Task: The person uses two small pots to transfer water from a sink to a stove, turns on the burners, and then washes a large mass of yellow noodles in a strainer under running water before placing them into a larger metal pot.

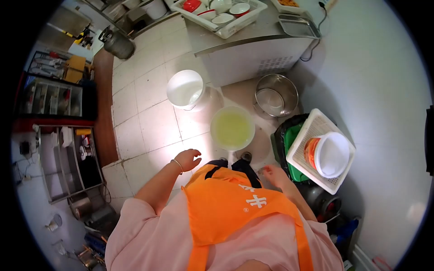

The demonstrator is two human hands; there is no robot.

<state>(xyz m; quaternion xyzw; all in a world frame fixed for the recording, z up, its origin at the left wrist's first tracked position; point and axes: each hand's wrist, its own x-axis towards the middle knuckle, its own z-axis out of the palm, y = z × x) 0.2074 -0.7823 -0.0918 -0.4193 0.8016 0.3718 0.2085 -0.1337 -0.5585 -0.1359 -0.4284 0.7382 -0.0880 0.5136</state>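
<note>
My left hand point(188, 159) hangs over the tiled floor, thumb and loosely bent fingers apart, holding nothing. My right hand point(273, 175) is beside the orange apron point(226, 212), its fingers loosely spread and nothing seen in them. Between and beyond my hands, just past my shoes, stands a white bucket point(212, 135) of yellow-green liquid point(233, 128). Neither hand touches it. Farther off to the left is another white bucket point(174, 92), with a small shiny patch inside. A steel pot point(276, 95) sits on the floor to the right.
At right, a white perforated basket point(298, 153) holding a white tub point(333, 156) rests over a green bin point(296, 171) lined with a black bag. Ahead is a metal counter point(203, 43) bearing a crate point(217, 31) of bowls. Shelving point(68, 158) lines the left; a gas cylinder point(118, 44) stands farther back.
</note>
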